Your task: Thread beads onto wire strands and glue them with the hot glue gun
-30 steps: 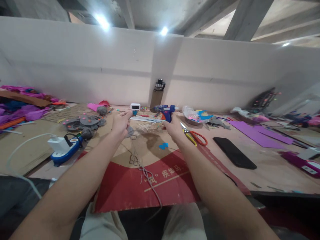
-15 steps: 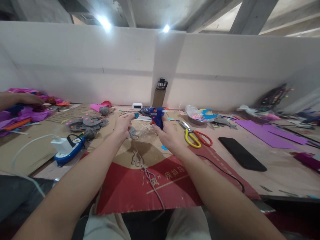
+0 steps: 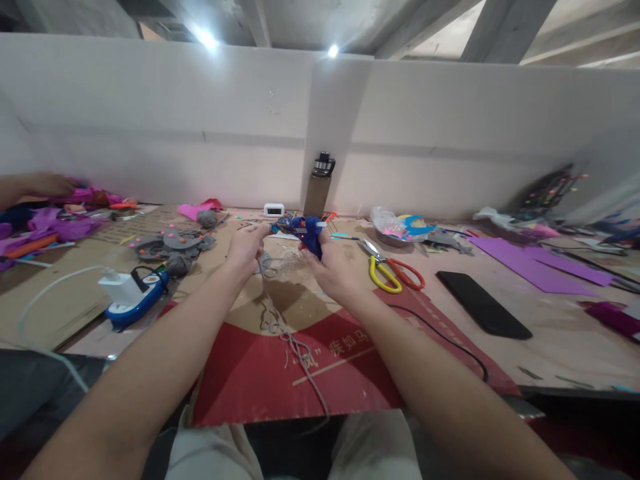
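Observation:
My right hand (image 3: pixel 334 264) is wrapped round the grip of a blue hot glue gun (image 3: pixel 312 235), whose nozzle points left. My left hand (image 3: pixel 247 249) pinches a small teal-blue piece (image 3: pixel 274 228) right at the nozzle; whether they touch I cannot tell. Grey yarn (image 3: pixel 278 325) hangs below my left hand and trails in loose loops over the red and brown cardboard (image 3: pixel 230 393). Beside the left fingers a grey round piece (image 3: pixel 263 263) is partly hidden.
Yellow-and-red-handled scissors (image 3: pixel 390 272) and a black phone (image 3: pixel 483 305) lie to the right. On the left are a power strip (image 3: pixel 137 303) and grey cutouts (image 3: pixel 173 245). Behind stand a bottle (image 3: pixel 319 190) and a small white clock (image 3: pixel 274 211). Another person's hand (image 3: pixel 47 185) is at far left.
The glue gun has moved left and tilted, bringing its nozzle up to the teal-blue piece. My left hand has barely moved. The other person's hand has shifted left.

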Available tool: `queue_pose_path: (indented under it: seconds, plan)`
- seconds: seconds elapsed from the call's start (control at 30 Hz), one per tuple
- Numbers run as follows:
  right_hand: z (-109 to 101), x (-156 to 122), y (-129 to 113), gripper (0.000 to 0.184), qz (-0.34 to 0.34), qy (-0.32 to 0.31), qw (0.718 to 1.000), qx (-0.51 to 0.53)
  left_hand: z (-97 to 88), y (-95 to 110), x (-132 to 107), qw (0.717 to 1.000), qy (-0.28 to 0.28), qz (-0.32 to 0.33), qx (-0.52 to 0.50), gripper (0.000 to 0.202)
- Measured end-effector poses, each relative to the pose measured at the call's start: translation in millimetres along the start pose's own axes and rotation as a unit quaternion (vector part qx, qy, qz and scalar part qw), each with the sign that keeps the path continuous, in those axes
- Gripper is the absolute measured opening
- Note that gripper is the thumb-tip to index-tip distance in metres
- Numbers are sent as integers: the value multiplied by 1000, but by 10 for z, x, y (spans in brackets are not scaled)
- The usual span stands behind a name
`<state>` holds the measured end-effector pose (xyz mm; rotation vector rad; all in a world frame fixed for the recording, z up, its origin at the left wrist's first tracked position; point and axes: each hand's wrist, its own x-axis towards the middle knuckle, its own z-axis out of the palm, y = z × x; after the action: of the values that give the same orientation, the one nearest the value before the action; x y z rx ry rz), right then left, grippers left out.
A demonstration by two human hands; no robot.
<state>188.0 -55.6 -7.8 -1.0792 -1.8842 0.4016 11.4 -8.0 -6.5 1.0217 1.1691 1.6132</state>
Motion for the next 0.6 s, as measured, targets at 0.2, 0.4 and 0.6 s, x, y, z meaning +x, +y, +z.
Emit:
queue_pose_path:
  seconds: [0.2,0.4,0.6]
  plan:
    - [-5,-9,-9,28,5,6,1000,2,20,14,-22,1000,-8,-2,-1,14]
    - [-18,-13,-29,30,5,-1,1000,-17,24,4,-23,1000,-17,17,4,13]
    - [-3,-9,4,31,-3,0,1000,-29,49,14,-44,999,-21,26,25,15]
